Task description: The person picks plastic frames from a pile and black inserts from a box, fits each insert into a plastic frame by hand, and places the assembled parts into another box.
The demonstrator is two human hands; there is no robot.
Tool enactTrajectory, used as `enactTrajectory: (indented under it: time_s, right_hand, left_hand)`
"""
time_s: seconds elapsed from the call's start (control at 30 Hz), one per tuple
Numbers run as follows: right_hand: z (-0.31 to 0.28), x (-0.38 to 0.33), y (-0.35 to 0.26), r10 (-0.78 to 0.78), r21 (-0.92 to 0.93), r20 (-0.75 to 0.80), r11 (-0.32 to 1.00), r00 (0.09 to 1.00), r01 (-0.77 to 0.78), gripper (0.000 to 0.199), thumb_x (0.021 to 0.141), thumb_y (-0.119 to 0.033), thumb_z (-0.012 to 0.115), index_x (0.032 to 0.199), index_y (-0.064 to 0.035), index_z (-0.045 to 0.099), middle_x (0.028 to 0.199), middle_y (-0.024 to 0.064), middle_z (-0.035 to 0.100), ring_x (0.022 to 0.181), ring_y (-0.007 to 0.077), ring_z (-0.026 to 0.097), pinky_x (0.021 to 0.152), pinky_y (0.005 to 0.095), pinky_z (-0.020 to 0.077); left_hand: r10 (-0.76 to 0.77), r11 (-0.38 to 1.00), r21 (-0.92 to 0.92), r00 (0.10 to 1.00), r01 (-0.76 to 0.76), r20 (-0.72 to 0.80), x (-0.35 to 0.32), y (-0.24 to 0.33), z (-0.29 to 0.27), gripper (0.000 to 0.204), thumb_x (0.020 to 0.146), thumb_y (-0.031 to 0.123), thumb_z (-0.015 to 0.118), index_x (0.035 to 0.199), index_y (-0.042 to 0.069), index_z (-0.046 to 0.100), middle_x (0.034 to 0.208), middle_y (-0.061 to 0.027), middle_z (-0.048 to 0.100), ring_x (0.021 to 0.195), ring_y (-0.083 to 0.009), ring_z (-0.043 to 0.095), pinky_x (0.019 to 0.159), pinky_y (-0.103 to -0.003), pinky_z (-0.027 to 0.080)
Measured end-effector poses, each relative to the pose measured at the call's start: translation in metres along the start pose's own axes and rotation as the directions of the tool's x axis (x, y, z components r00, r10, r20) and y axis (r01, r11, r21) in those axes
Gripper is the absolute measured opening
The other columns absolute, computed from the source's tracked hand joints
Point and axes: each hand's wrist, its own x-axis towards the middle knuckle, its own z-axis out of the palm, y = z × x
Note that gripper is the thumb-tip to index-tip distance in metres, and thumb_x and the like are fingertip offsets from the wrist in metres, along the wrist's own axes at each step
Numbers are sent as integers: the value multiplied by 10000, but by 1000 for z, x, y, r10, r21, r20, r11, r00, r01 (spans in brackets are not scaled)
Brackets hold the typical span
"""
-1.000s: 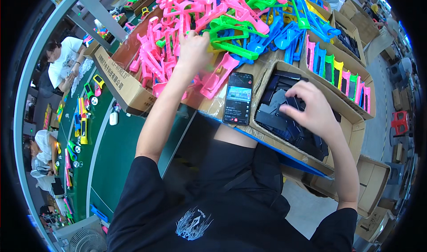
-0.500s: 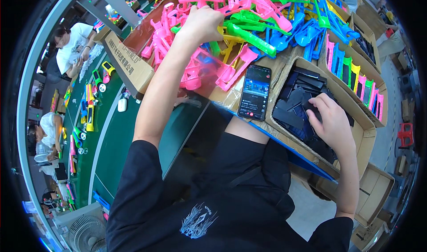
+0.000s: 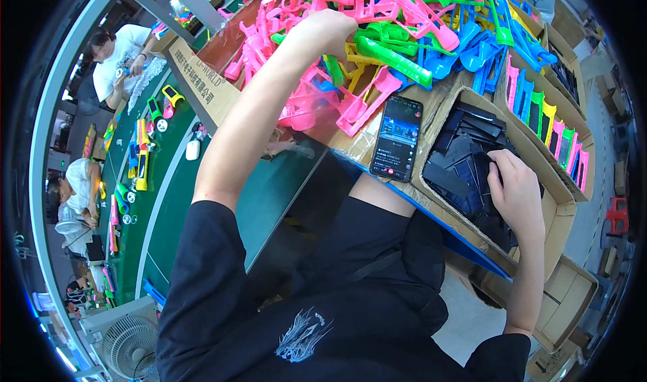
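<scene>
Both hands down in the parts at once.

The left hand (image 3: 328,32) is curled into the heap of pink, green and blue plastic frames (image 3: 377,38); whether its fingers have closed on a piece I cannot tell. The right hand (image 3: 517,192) lies fingers together on the flat black pieces (image 3: 465,160) in the cardboard box (image 3: 563,210) beside the smartphone (image 3: 399,138). Best, I'd judge, to pinch a single black piece by its edge and lift one frame clear of its tangled neighbours.

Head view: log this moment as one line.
left hand: in pile of coloured plastic parts | right hand: in box of black flat pieces | phone: between
</scene>
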Motion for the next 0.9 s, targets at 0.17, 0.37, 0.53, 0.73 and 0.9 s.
enactTrajectory:
  time_s: [0.17, 0.37, 0.53, 0.73, 0.9]
  right_hand:
    - [1, 1, -1, -18, -13, -18, 1000, 1000, 18, 132, 930, -49, 577, 1045, 5, 611, 912, 175, 651, 833, 364, 644, 733, 443, 511]
    - [1, 1, -2, -15, -17, -49, 1000, 999, 14, 126, 964, -63, 556, 1063, 4, 596, 915, 197, 659, 837, 380, 647, 734, 459, 504]
    - [1, -1, -1, 6, -7, -37, 1000, 999, -6, 125, 967, -67, 553, 1064, 3, 591, 923, 206, 659, 844, 382, 649, 730, 466, 501]
    - [-2, 0, 0, 44, -5, -18, 999, 999, -44, 141, 1001, -90, 523, 1108, -9, 566, 832, 211, 650, 768, 405, 644, 691, 479, 499]
    - [-5, 2, -2, 267, 154, 29, 951, 963, -268, 169, 1040, -94, 476, 1189, -23, 512, 822, 206, 649, 793, 356, 688, 664, 447, 509]
  left_hand:
    - [82, 995, -64, 996, -80, 40, 6, -6, 6, 606, 647, 251, 876, 1212, 142, 687, 1038, -120, 728, 981, -329, 697, 848, -430, 565]
    - [77, 997, 6, 993, -78, 89, 6, -2, -5, 571, 637, 250, 850, 1173, 131, 695, 1002, -112, 719, 984, -328, 693, 840, -482, 542]
    - [71, 955, 284, 994, -91, 83, 10, -1, -10, 440, 601, 316, 848, 951, 95, 696, 975, -86, 699, 961, -289, 683, 871, -528, 435]
    - [258, 958, 159, 960, -239, -110, 8, -34, -13, 511, 656, 296, 825, 1100, 101, 666, 938, -85, 699, 972, -287, 674, 944, -488, 412]
    - [218, 958, -97, 905, -270, -365, -10, -63, -19, 581, 763, 346, 772, 1259, 88, 614, 964, -176, 706, 928, -347, 692, 806, -442, 552]
